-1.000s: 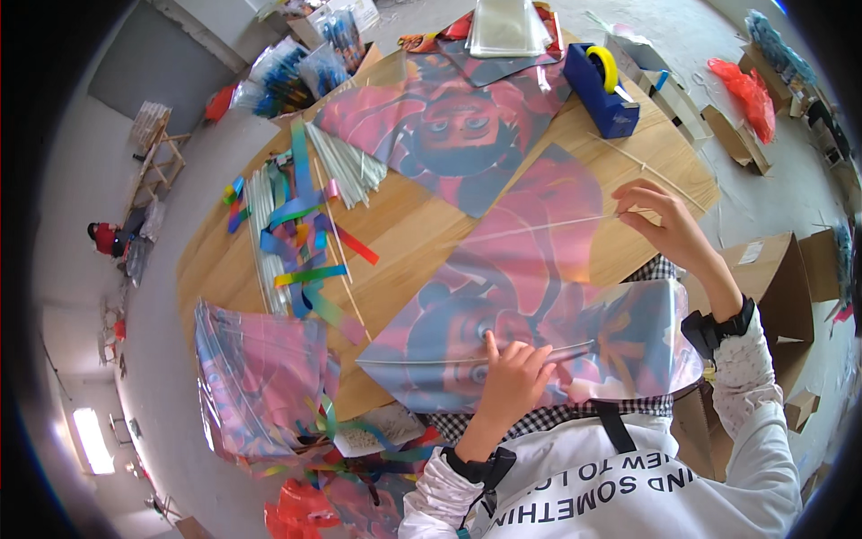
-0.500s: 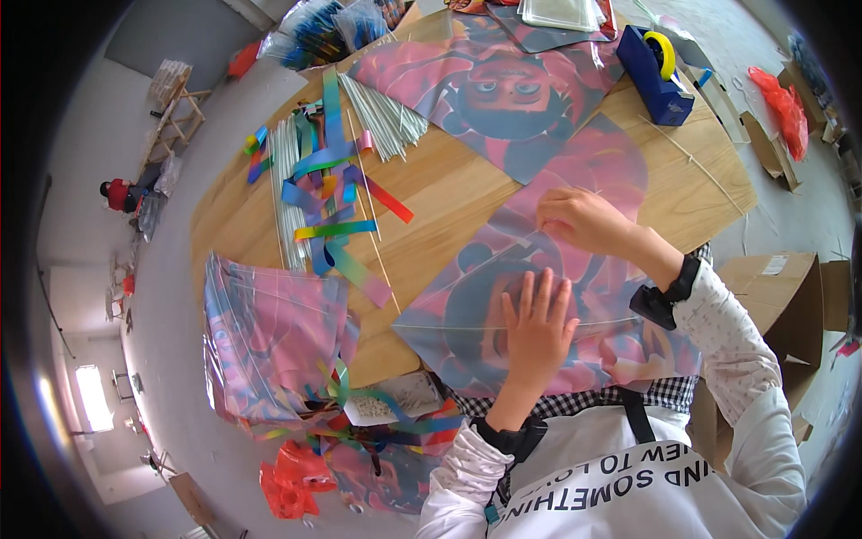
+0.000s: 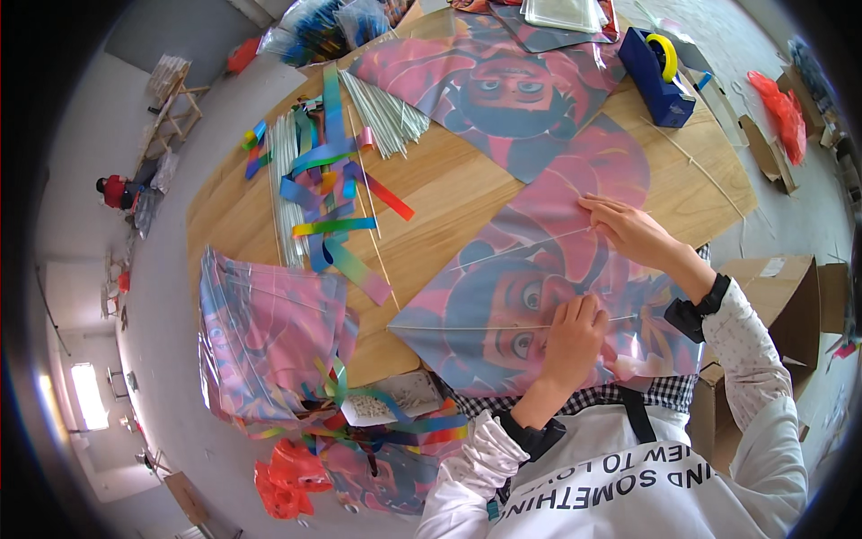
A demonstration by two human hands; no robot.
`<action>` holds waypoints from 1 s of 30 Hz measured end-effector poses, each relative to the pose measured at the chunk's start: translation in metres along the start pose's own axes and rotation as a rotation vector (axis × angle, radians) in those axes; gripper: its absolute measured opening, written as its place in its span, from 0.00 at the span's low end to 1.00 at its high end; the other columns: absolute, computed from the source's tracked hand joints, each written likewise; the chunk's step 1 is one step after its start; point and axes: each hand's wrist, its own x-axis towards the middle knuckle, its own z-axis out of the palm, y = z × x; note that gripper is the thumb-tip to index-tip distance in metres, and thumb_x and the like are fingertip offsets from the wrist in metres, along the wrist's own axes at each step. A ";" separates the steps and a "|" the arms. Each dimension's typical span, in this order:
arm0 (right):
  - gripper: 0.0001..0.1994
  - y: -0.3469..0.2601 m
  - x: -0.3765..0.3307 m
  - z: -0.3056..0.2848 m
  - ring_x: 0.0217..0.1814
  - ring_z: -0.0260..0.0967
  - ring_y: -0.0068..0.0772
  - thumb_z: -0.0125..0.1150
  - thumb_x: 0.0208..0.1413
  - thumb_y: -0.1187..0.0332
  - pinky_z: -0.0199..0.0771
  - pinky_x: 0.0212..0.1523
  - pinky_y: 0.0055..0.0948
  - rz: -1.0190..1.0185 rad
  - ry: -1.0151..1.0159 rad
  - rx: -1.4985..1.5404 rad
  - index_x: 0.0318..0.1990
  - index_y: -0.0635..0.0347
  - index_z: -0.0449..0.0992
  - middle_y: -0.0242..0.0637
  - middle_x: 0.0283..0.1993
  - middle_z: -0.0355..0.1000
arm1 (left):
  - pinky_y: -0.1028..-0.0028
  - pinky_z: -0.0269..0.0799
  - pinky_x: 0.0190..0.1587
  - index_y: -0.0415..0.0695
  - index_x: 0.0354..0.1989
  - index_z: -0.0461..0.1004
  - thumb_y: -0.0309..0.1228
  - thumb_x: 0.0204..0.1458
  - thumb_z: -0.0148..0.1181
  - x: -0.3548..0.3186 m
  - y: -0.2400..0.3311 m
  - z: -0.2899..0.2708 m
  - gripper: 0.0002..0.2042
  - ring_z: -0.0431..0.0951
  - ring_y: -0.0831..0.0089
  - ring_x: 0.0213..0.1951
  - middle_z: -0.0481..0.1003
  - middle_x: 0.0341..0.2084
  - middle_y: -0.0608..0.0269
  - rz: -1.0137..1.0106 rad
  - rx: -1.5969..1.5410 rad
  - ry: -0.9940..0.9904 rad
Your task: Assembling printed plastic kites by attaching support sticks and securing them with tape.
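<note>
A printed kite sheet in pink and blue, with a large cartoon face, lies across the near side of the table. Two thin pale rods run over it, one nearly level, the other slanting above it. My left hand is closed, its bent fingertips down on the sheet by the level rod; what they hold, if anything, is hidden. Farther right, my right hand lies on the sheet near the slanting rod's right end, fingers stretched toward the left and nothing visible in them.
On the wooden table are white rods, rainbow ribbons, another printed sheet and a blue tape dispenser. Folded sheets hang at the left edge beside a box of small white pieces. A cardboard box stands right.
My left hand has slid right and down, its spread fingers now curled. My right hand has moved right and slightly down, its pinched fingers now stretched out. The sheet's face shows more clearly.
</note>
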 end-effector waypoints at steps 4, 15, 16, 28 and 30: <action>0.02 0.006 -0.014 -0.002 0.64 0.60 0.45 0.51 0.56 0.75 0.65 0.56 0.36 0.038 -0.006 -0.052 0.35 0.63 0.67 0.42 0.65 0.61 | 0.66 0.64 0.47 0.40 0.34 0.72 0.25 0.37 0.57 0.003 0.007 -0.002 0.12 0.70 0.62 0.43 0.70 0.37 0.58 0.056 0.010 -0.092; 0.19 0.004 -0.027 -0.006 0.63 0.61 0.46 0.47 0.59 0.72 0.64 0.58 0.35 0.113 -0.022 -0.034 0.59 0.64 0.64 0.46 0.61 0.64 | 0.67 0.64 0.44 0.41 0.34 0.71 0.25 0.36 0.59 0.001 0.004 -0.008 0.13 0.71 0.62 0.39 0.71 0.34 0.59 0.044 -0.022 -0.124; 0.19 0.005 -0.030 -0.007 0.63 0.61 0.46 0.47 0.59 0.72 0.64 0.58 0.35 0.117 -0.020 -0.034 0.59 0.64 0.64 0.46 0.61 0.64 | 0.66 0.64 0.44 0.42 0.35 0.72 0.25 0.39 0.59 0.006 0.005 -0.019 0.12 0.71 0.61 0.39 0.71 0.34 0.60 -0.014 -0.106 -0.073; 0.18 0.015 -0.056 -0.017 0.53 0.68 0.46 0.48 0.58 0.77 0.69 0.51 0.35 0.201 0.035 0.080 0.58 0.62 0.66 0.45 0.52 0.70 | 0.58 0.62 0.53 0.40 0.49 0.66 0.30 0.40 0.71 -0.050 -0.114 -0.128 0.27 0.67 0.52 0.51 0.69 0.45 0.51 -0.713 0.265 0.173; 0.13 0.032 -0.051 -0.020 0.47 0.70 0.44 0.48 0.59 0.76 0.70 0.47 0.33 0.224 0.108 0.333 0.51 0.63 0.69 0.44 0.47 0.71 | 0.58 0.62 0.53 0.39 0.49 0.66 0.30 0.40 0.70 -0.056 -0.115 -0.134 0.27 0.67 0.52 0.51 0.69 0.44 0.51 -0.709 0.264 0.175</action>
